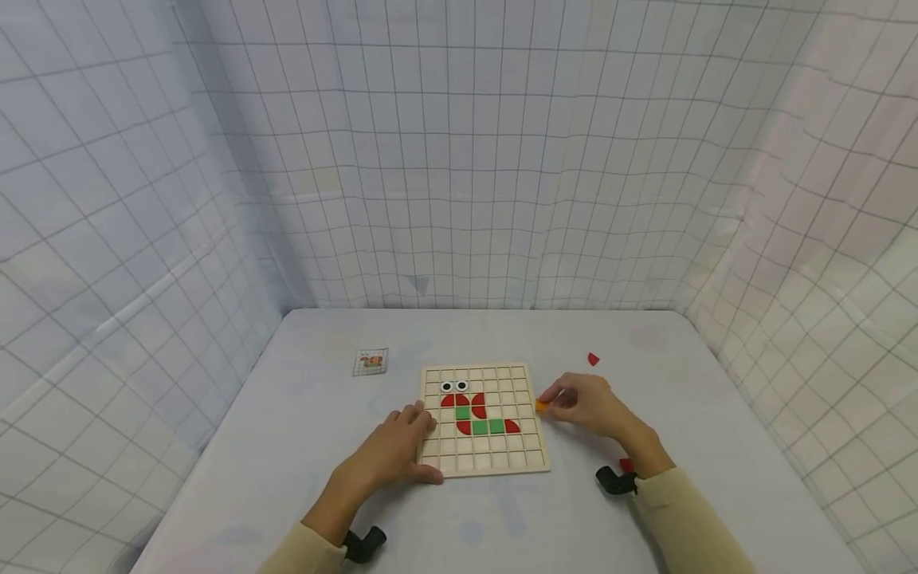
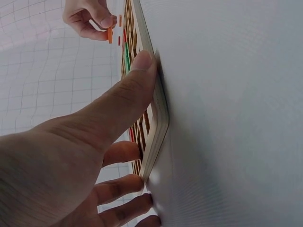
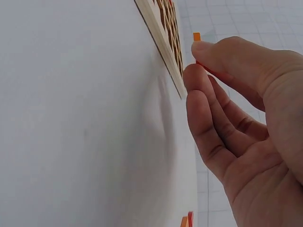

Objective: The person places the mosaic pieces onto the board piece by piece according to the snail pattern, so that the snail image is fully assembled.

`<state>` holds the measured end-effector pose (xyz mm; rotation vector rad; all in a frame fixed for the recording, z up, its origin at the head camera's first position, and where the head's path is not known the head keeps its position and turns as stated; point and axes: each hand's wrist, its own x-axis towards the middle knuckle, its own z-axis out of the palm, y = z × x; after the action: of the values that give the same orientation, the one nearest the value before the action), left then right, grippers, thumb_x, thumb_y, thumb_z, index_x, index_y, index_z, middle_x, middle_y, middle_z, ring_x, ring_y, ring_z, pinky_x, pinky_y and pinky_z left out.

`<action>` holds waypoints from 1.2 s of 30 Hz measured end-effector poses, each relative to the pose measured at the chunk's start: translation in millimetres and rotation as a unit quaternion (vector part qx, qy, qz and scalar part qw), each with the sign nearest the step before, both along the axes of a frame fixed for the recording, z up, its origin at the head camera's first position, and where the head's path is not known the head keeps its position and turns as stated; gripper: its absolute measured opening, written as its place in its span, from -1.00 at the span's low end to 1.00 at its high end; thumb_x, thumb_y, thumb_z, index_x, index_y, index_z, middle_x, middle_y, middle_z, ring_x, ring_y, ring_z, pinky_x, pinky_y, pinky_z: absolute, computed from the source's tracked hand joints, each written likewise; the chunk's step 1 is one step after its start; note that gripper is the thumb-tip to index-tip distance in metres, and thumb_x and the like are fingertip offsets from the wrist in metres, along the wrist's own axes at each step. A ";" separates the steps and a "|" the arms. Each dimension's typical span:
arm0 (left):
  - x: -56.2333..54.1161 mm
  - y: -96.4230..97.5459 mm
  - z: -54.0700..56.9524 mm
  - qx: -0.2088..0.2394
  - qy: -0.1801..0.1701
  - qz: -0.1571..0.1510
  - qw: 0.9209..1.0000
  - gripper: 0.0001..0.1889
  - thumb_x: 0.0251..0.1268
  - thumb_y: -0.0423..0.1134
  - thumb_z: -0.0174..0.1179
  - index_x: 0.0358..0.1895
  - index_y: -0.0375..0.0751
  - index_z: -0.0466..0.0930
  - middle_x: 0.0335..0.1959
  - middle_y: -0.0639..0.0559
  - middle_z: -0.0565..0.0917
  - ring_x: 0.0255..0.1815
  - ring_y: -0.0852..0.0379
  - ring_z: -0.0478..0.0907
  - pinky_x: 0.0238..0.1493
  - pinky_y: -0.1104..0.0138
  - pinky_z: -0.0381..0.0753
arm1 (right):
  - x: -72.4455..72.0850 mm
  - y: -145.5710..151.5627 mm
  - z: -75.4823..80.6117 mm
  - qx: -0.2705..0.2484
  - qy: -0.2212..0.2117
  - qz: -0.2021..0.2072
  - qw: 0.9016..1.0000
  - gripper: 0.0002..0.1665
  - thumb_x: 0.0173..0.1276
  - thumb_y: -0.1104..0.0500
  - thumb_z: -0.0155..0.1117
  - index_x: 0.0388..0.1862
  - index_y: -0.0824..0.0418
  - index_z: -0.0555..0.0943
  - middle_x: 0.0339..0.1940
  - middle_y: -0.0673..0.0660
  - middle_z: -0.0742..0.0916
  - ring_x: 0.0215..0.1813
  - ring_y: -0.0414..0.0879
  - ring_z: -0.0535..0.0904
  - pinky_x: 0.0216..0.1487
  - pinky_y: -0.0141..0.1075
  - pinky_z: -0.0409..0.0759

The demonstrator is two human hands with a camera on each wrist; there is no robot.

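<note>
A square wooden grid board (image 1: pixel 484 462) lies flat on the table, with red, green and eye tiles in some of its cells. My left hand (image 1: pixel 394 446) rests at its near left corner, the thumb (image 2: pixel 142 61) along the near edge and the other fingers spread on the left edge. Just off the board's right edge, my right hand (image 1: pixel 591 405) pinches a small orange tile (image 1: pixel 542 406) between thumb and fingers. In the right wrist view the end of this orange tile (image 3: pixel 196 36) sticks out past the thumb tip.
A small picture card (image 1: pixel 370 362) with a printed grid figure lies left of the board's far corner. Right of the board are a red tile (image 1: pixel 593 359), an orange piece (image 1: pixel 605 382) partly behind my right hand, and another red piece (image 1: pixel 626 465) by the wrist. Gridded white cloth (image 1: pixel 445 159) hangs around the table.
</note>
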<state>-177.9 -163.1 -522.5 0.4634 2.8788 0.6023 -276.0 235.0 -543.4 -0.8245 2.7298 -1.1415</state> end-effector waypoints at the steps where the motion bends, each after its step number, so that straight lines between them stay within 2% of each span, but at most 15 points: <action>1: 0.0 0.0 0.3 0.000 0.000 0.000 1.000 -0.08 0.08 0.19 0.85 0.43 -0.15 0.62 0.76 -0.42 0.46 0.56 -0.43 0.59 0.61 -0.25 0.66 | -0.8 -2.8 -0.2 -0.002 0.002 0.000 1.000 -0.80 0.51 0.22 0.70 0.03 -0.01 0.91 0.00 -0.06 0.93 -0.07 -0.27 0.82 0.03 -0.39 0.78; 12: 1.3 -0.9 1.0 0.009 -0.007 0.001 1.000 -0.09 0.09 0.17 0.84 0.43 -0.14 0.62 0.77 -0.42 0.45 0.56 -0.42 0.58 0.64 -0.24 0.64 | -11.7 -40.8 0.5 0.000 0.018 0.029 0.999 -0.84 0.50 0.17 0.73 -0.01 0.02 0.92 -0.03 -0.07 0.90 -0.10 -0.34 0.78 0.01 -0.41 0.77; 20: 0.5 -0.2 0.9 0.010 -0.003 -0.001 1.000 -0.09 0.09 0.17 0.85 0.43 -0.15 0.62 0.77 -0.42 0.45 0.57 -0.43 0.58 0.64 -0.24 0.64 | -18.7 -64.7 2.6 0.022 0.025 0.040 0.999 -0.86 0.53 0.18 0.70 -0.01 0.08 0.92 0.00 -0.02 0.91 -0.01 -0.27 0.80 0.08 -0.38 0.80; 29: 0.1 -0.7 -1.0 0.009 0.000 -0.004 1.000 -0.08 0.09 0.16 0.85 0.43 -0.18 0.62 0.74 -0.43 0.48 0.53 -0.42 0.59 0.62 -0.24 0.65 | -27.9 -77.5 -0.1 0.032 0.013 0.044 0.998 -0.93 0.54 0.20 0.69 -0.06 0.10 0.95 -0.07 -0.02 0.87 -0.11 -0.31 0.66 -0.08 -0.43 0.68; 36: -0.2 -1.1 -1.4 0.006 0.005 -0.005 1.000 -0.08 0.08 0.17 0.85 0.43 -0.17 0.62 0.74 -0.42 0.48 0.49 -0.39 0.61 0.59 -0.23 0.68 | -27.8 -84.3 3.7 0.048 0.011 0.037 0.998 -0.95 0.54 0.21 0.69 -0.08 0.11 0.97 -0.06 -0.02 0.84 -0.08 -0.23 0.62 -0.05 -0.42 0.67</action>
<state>-178.1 -164.2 -523.9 0.4848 2.8823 0.6189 -303.8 150.7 -539.8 -0.9219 2.7212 -0.9862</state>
